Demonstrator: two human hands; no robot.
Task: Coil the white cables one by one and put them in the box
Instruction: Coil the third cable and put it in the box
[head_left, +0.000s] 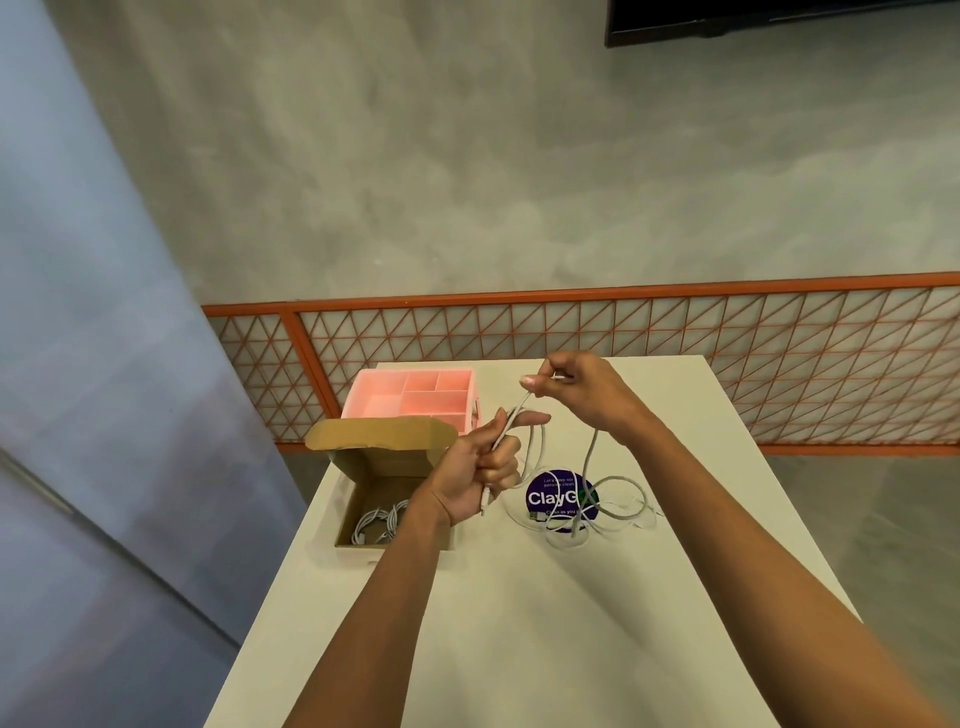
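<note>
End of white cable (586, 465) is clenched in left hand (483, 467) as anchor; next span is pinched above-right by right hand (576, 389), likely to draw a loop. Slack trails below. Open cardboard box (384, 462) is kept left of the grip.

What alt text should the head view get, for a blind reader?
Two bare hands hold a white cable above a white table: the left hand grips it near one end, the right hand pinches it higher up. Its slack lies tangled over a round purple sticker; at left, an open cardboard box holds coiled white cables, a pink divided organizer behind it.
</note>
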